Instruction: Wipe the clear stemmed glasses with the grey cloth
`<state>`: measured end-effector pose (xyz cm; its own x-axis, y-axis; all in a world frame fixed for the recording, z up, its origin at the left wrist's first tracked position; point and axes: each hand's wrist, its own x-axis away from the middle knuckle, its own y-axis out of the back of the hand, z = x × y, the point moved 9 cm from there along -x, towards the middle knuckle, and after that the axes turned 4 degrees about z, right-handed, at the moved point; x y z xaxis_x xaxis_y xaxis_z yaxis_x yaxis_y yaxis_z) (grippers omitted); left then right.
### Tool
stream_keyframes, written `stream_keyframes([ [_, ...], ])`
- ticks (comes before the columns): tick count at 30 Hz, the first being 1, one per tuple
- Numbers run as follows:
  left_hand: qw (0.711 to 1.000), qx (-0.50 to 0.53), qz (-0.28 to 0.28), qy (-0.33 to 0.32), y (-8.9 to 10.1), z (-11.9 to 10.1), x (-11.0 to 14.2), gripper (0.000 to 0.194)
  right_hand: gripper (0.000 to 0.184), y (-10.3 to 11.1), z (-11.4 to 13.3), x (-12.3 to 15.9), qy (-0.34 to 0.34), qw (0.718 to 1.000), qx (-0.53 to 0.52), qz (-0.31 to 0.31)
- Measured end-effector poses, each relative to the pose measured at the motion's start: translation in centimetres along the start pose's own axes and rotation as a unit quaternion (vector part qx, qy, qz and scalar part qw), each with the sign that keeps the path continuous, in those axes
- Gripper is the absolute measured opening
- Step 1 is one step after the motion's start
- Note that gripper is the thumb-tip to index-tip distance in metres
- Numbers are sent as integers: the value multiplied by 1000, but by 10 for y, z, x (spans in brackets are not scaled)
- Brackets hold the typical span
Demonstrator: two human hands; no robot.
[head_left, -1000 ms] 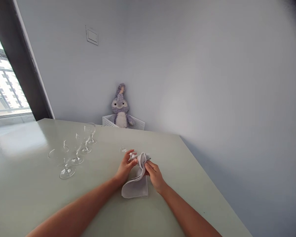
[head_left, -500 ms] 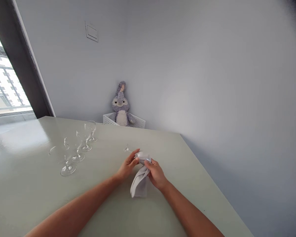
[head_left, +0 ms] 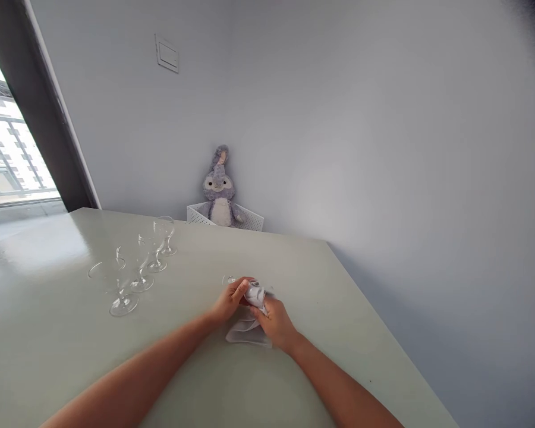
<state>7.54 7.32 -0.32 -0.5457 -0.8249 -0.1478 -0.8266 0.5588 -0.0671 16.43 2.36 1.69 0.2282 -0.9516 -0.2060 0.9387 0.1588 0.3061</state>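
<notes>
My left hand (head_left: 229, 301) is closed around a stemmed glass lying on its side in the air above the table, its clear foot (head_left: 229, 279) poking out past the fingers to the left. A pale grey cloth (head_left: 248, 334) hangs from my right hand (head_left: 276, 324), which is closed and presses part of it at the glass bowl. The cloth and fingers cover most of the bowl. To the left, several clear stemmed glasses (head_left: 123, 305) stand upright in a slanting row, apart from both hands.
The pale green table (head_left: 196, 374) has its right edge running beside a grey wall (head_left: 405, 196). Beyond the far edge, a purple plush rabbit (head_left: 220, 193) sits in a white perforated basket (head_left: 253, 220). A light switch (head_left: 167, 54) is on the wall at upper left.
My right hand has turned and moved slightly down and left around the bowl, taking the cloth with it. The hanging cloth has swung and spread wider. The standing glasses stay put.
</notes>
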Motion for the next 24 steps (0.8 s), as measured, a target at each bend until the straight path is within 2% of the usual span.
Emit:
stream_keyframes([
  [2,999,3,6,-42,-5,-8,3,48,24,1,-12,-2,-60,986,-155,-4],
  [4,996,21,21,-79,-12,-18,6,54,26,-2,-18,-3,-101,950,-295,-1],
  [6,995,42,29,-89,-14,-24,8,54,27,-6,-17,-3,-111,930,-349,14],
  [8,996,61,23,-66,-11,-23,6,51,29,-6,-12,-1,-96,949,-300,24],
  [11,998,58,16,3,-5,-10,2,47,26,-2,0,2,-27,995,-99,11],
  [13,999,31,12,24,-2,-2,0,47,19,-2,4,4,-1,1000,-11,1],
  [14,999,21,9,21,-2,0,0,49,17,-1,1,3,-12,1000,-14,-3],
  [16,1000,24,11,-5,-5,-1,2,49,20,1,-13,1,-63,992,-110,-16],
  [19,996,61,40,-51,-18,-12,5,56,23,2,-26,-2,-118,939,-320,-38],
  [21,994,74,40,-73,-21,-20,7,56,23,2,-25,-3,-112,917,-381,-39],
  [22,994,77,33,-75,-19,-23,6,54,23,2,-22,-3,-106,922,-371,-37],
  [24,995,76,13,-61,-13,-22,4,51,25,2,-16,-1,-83,959,-269,-32],
])
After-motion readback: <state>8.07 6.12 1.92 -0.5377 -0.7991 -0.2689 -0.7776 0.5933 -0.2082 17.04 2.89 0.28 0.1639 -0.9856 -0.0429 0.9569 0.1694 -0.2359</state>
